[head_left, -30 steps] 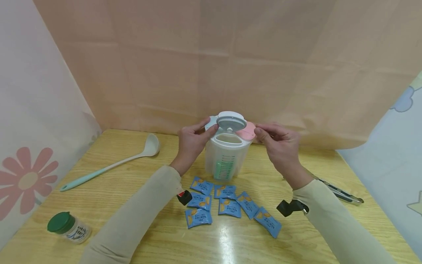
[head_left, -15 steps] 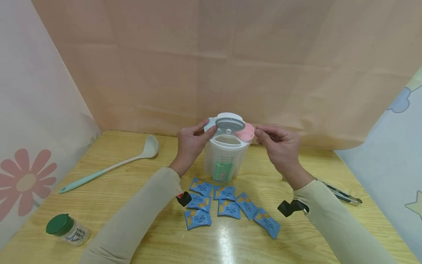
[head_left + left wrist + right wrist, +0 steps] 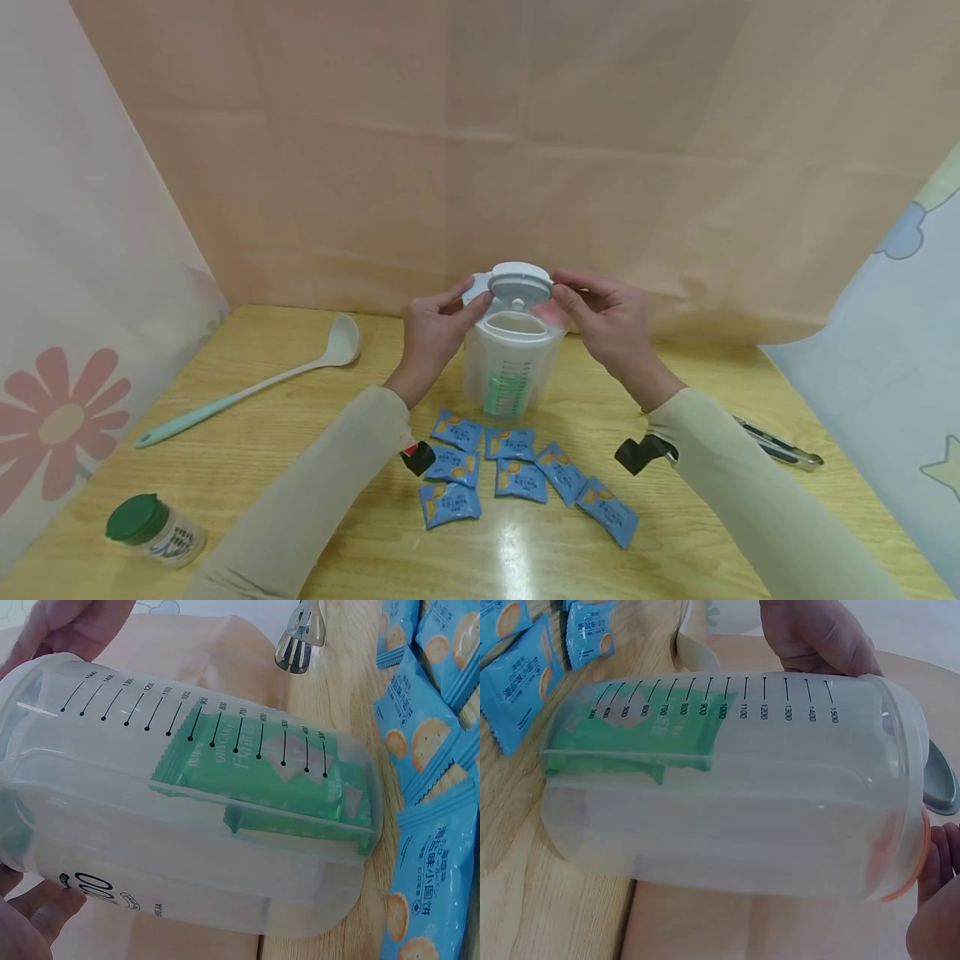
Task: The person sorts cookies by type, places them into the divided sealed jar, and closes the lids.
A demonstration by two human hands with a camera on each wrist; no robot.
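A clear measuring container (image 3: 512, 367) stands upright on the wooden table (image 3: 262, 442), just behind a cluster of blue biscuit packets (image 3: 517, 479); green packets (image 3: 255, 780) already lie inside it against the printed scale. Its top carries a grey flip lid (image 3: 519, 286) raised over an open mouth, with a pink flap (image 3: 904, 889) at the rim on the right side. The left hand (image 3: 435, 329) holds the container's upper edge, thumb curled against the lid's left side. The right hand (image 3: 603, 321) pinches the lid's right edge between thumb and fingertips. The step in hand looks like working the lid at the opening, either seating or lifting it; the next move probably calls for a steady hold from the left hand while the right turns or presses the lid. Farther out lie a ladle (image 3: 255, 383) to the left, a green-capped jar (image 3: 153, 529) at the near left, and tongs (image 3: 780, 446) to the right.
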